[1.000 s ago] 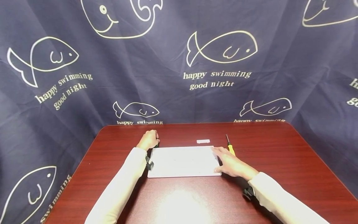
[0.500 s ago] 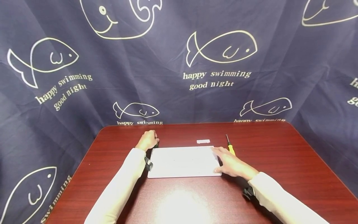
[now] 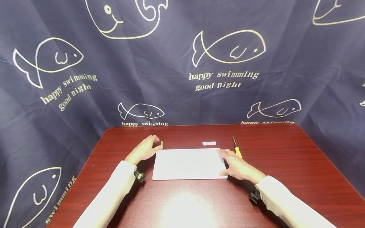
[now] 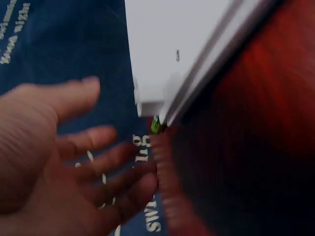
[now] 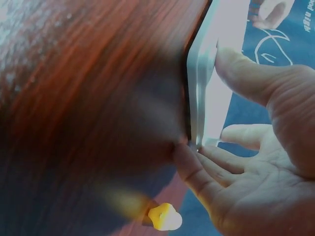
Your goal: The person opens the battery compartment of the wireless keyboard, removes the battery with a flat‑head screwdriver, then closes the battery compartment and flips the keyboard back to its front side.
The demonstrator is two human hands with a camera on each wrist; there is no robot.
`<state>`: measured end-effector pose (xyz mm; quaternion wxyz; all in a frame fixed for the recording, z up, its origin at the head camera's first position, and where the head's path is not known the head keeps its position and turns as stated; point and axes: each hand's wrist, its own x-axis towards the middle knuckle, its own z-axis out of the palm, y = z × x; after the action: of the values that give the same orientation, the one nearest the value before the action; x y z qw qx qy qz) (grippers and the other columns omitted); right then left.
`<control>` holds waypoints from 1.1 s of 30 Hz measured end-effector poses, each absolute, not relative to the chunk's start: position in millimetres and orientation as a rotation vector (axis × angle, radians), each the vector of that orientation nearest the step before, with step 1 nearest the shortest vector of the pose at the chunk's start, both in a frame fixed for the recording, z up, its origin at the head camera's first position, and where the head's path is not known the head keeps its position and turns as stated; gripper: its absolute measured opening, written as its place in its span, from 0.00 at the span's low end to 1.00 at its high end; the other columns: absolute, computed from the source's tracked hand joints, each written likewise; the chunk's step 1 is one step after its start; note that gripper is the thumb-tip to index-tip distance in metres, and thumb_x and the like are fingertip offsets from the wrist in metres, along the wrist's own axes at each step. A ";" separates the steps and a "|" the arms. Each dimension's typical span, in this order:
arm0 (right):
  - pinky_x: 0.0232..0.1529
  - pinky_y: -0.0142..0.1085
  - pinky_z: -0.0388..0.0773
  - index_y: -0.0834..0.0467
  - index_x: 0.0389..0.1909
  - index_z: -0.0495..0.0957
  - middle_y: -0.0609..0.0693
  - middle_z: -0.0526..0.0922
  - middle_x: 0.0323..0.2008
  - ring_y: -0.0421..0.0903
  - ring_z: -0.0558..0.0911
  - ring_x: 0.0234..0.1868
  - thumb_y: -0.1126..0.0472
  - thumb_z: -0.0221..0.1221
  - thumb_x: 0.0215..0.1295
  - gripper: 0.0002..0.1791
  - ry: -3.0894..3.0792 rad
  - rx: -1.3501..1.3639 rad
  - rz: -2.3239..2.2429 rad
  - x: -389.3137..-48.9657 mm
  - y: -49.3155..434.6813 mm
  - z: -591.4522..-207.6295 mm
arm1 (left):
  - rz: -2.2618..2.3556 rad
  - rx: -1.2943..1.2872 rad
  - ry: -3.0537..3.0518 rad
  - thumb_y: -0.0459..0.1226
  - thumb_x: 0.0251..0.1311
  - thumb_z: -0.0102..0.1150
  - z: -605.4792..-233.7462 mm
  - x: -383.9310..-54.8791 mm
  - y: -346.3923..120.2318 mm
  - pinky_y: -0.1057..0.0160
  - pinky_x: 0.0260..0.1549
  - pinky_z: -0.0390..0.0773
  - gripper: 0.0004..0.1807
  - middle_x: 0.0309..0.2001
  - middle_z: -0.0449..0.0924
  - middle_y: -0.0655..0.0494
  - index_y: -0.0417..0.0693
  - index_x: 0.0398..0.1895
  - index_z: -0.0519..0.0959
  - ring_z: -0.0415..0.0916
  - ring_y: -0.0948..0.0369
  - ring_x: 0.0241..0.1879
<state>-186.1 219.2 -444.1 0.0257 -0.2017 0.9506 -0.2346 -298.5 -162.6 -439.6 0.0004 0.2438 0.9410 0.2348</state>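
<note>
White panel (image 3: 188, 164) is gripped by my right hand (image 3: 237, 164); my left hand (image 3: 144, 148), fingers spread, is near a green cylinder (image 3: 161, 144).

A long off-white left sleeve (image 3: 108, 191) and a matching right sleeve (image 3: 288, 201) are being worn to the wrists. A black left-wrist device (image 3: 139, 176), flecked yellow-green, and a black right-wrist device (image 3: 254, 197) are also being worn.

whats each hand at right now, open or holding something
Left hand: open, holding nothing, near the small green cylinder.
Right hand: holding the white panel at its right end.
</note>
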 end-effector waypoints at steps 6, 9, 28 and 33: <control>0.55 0.55 0.65 0.69 0.65 0.62 0.66 0.67 0.59 0.62 0.68 0.58 0.60 0.74 0.44 0.47 2.932 -0.639 -0.727 -186.5 219.1 -443.7 | 0.678 1.133 2.843 0.44 0.45 0.73 -443.3 -264.5 -179.0 0.51 0.54 0.66 0.38 0.53 0.72 0.45 0.35 0.59 0.69 0.67 0.50 0.54; 0.55 0.55 0.65 0.69 0.64 0.63 0.66 0.68 0.58 0.62 0.68 0.58 0.60 0.74 0.44 0.47 2.935 -0.641 -0.718 -187.6 219.5 -442.7 | 0.660 1.130 2.803 0.49 0.39 0.76 -447.4 -251.5 -182.2 0.52 0.56 0.64 0.48 0.58 0.69 0.46 0.37 0.64 0.65 0.64 0.51 0.57; 0.50 0.51 0.70 0.69 0.56 0.69 0.62 0.72 0.48 0.57 0.74 0.49 0.55 0.75 0.41 0.42 2.921 -0.699 -0.775 -200.8 221.9 -435.9 | 0.625 1.033 2.819 0.50 0.30 0.80 -456.8 -238.6 -182.2 0.56 0.58 0.63 0.57 0.64 0.58 0.47 0.38 0.67 0.61 0.58 0.51 0.63; 0.46 0.51 0.71 0.66 0.46 0.75 0.59 0.77 0.42 0.56 0.78 0.44 0.59 0.68 0.52 0.23 2.958 -0.647 -0.832 -222.7 220.0 -430.2 | 0.604 0.992 2.792 0.50 0.32 0.79 -454.2 -238.0 -183.0 0.53 0.60 0.60 0.58 0.67 0.56 0.44 0.40 0.68 0.59 0.56 0.48 0.64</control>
<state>-222.7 220.0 -430.2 0.0007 -0.2060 0.9420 -0.2650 -238.0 -183.0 -454.2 0.0589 0.3274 0.9217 0.1994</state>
